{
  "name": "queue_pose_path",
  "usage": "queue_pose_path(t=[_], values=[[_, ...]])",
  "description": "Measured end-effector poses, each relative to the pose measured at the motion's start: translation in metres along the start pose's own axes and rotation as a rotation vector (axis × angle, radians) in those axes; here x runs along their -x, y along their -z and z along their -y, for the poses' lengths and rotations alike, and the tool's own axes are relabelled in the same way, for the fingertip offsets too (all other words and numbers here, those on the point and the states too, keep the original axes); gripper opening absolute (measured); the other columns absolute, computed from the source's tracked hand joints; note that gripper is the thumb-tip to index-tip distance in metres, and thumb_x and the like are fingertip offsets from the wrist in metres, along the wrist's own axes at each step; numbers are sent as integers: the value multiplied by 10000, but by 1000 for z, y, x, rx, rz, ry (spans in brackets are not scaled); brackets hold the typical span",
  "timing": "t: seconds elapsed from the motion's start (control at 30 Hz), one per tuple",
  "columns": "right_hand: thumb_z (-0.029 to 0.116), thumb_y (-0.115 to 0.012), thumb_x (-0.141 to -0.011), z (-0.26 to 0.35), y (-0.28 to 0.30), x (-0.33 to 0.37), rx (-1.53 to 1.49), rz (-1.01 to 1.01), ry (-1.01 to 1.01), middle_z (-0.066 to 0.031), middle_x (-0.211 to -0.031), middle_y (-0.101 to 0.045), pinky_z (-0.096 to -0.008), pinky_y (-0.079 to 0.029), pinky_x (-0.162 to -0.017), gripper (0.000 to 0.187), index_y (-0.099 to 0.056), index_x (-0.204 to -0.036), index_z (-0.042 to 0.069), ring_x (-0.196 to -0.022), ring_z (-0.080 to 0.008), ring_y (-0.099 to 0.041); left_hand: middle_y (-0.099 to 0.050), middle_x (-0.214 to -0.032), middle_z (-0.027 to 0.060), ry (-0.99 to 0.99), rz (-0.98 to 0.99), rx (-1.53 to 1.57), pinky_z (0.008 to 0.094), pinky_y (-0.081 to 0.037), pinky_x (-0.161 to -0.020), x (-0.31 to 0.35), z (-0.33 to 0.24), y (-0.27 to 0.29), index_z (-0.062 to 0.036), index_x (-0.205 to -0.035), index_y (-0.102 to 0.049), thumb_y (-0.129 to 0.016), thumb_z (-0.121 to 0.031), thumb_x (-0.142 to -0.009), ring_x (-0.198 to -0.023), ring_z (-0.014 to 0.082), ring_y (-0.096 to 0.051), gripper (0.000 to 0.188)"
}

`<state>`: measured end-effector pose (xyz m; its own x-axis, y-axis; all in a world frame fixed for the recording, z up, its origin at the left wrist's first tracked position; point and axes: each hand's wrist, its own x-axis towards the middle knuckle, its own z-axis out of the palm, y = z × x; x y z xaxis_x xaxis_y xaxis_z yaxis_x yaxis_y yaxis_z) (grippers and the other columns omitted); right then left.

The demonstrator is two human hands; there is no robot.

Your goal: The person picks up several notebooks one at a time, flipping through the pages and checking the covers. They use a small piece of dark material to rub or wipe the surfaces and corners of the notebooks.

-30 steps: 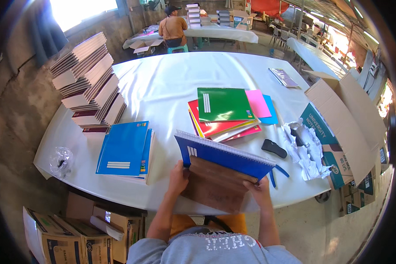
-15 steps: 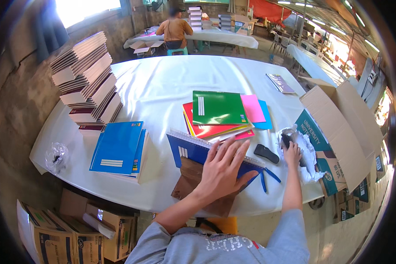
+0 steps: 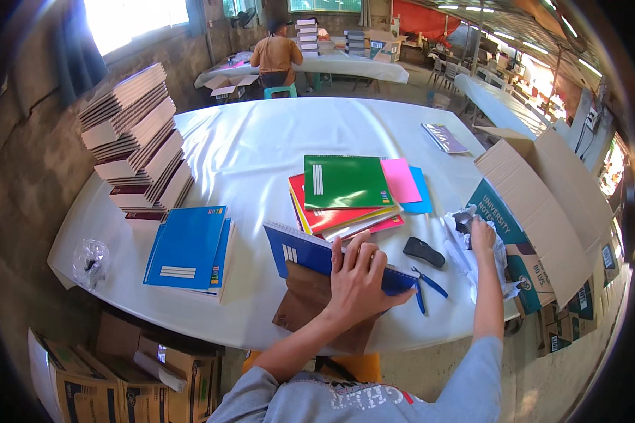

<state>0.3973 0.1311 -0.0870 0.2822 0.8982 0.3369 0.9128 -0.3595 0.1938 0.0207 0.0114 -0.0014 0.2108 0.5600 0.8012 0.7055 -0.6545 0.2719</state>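
A dark blue spiral notebook [image 3: 298,248] stands tilted on its long side, its bound edge up, against a brown board [image 3: 305,299] at the table's near edge. My left hand [image 3: 358,276] is closed over its upper edge, fingers curled to the far side. Farther right, my right hand [image 3: 482,234] reaches into crumpled white wrapping [image 3: 461,248] where dark pieces lie. Its fingers are pinched together, and what they hold is hidden. Blue-handled pliers [image 3: 430,283] lie by the notebook's right end, with a black pouch-like object [image 3: 423,252] just beyond.
Green, red and other notebooks [image 3: 346,182] are piled past my left hand. Blue notebooks [image 3: 187,247] and a tall notebook stack [image 3: 137,151] stand left, near a clear plastic bag [image 3: 92,262]. An open carton [image 3: 536,211] borders the right side. A person [image 3: 278,56] sits at a far table.
My left hand has gone from spread fingers to curling over the notebook's edge. My right hand has moved farther away and slightly right within the white wrapping.
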Motion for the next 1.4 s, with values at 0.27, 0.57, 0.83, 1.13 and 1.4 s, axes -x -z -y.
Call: queue_pose_path(t=[0.27,0.57,0.83,1.13,1.4], values=[[62,-508,-791,16,113,24,-211,-243,247,-138,-1025,-477,-466,-400,-787,618,-352,-1363,237,-959,-326,-475,-492,-747,35,-63,-36,45,367,-338,-820,-2,-9,-20,-97,-765,-496,-764,-426,-579,-731,212,-486,463],[109,-578,-855,69,211,160,-1212,226,374,-120,-921,-636,-258,-460,-648,271,-613,-1124,98,-671,-184,-587,-442,-701,5,-132,-9,-7,334,-294,-721,8,-2,-8,-153,-681,-520,-741,-428,-586,-700,186,-447,365],[-26,-622,-761,90,210,169,-1178,-68,355,-57,-801,-570,-281,-439,-631,306,-652,-1043,90,-744,-183,-546,-464,-730,16,-135,38,4,358,-315,-757,6,-2,-13,-139,-735,-551,-743,-413,-631,-755,190,-471,351],[35,-731,-660,94,203,161,-1127,-160,460,-39,-821,-603,-301,-433,-665,279,-705,-925,120,-765,-199,-536,-511,-753,37,-202,114,180,333,-368,-784,1,-10,-11,-99,-796,-543,-660,-263,-696,-786,195,-524,225],[15,-741,-643,91,200,162,-1164,-158,387,-26,-821,-596,-284,-442,-697,303,-717,-915,145,-773,-182,-532,-574,-804,61,-94,91,302,348,-392,-776,3,-10,-11,-78,-1069,-551,-765,-201,-617,-803,246,-557,515]])
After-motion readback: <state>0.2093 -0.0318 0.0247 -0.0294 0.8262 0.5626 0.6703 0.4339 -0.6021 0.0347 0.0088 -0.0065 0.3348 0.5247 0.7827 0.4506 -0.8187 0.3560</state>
